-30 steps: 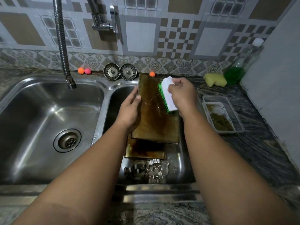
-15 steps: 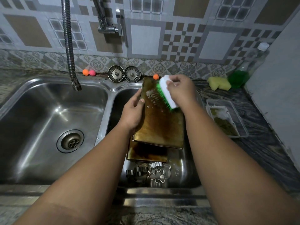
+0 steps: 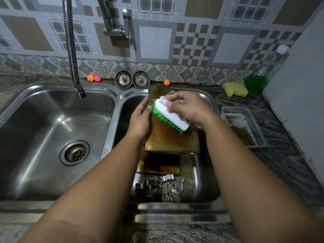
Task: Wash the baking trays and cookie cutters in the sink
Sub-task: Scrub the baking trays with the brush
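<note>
Your left hand [image 3: 140,123] grasps the upper baking tray [image 3: 172,142] by its long edge at 9 o'clock. The thumb lies on the browned face and the other fingers are hidden behind the metal. Your right hand [image 3: 190,109] is clenched round the white back of the scrub brush [image 3: 173,119]. The brush's green bristles press down on the tray's far half, and it lies slantwise from 10 o'clock to 4 o'clock.

The tray is tilted over the right basin [image 3: 207,181] of the sink. Its far end sits up at the back rim at 12 o'clock and its near end is lower.

- **At 6 o'clock of the tray:** the second baking tray [image 3: 157,164] lies in the basin, dark-stained and partly tucked beneath the first.
- **Further toward 6 o'clock:** the cookie cutters [image 3: 168,189] sit bunched on the basin floor, a gingerbread-figure shape among them.
- **At 9 o'clock:** the left basin [image 3: 43,120] has its drain [image 3: 74,153] showing, and the flexible tap hose [image 3: 71,50] hangs over its far side.
- **Along the back ledge, 11 to 12 o'clock:** two metal strainers [image 3: 123,79] stand side by side. An orange ball [image 3: 90,78] touches a pink ball [image 3: 97,78] just to their 9 o'clock side, and another orange ball [image 3: 166,82] sits just behind the tray's far end.
- **At 2 o'clock on the counter:** a yellow sponge [image 3: 235,89] lies just beside a bottle [image 3: 257,83] of green liquid.
- **At 3 o'clock:** a clear plastic container [image 3: 245,127] holds murky residue.
</note>
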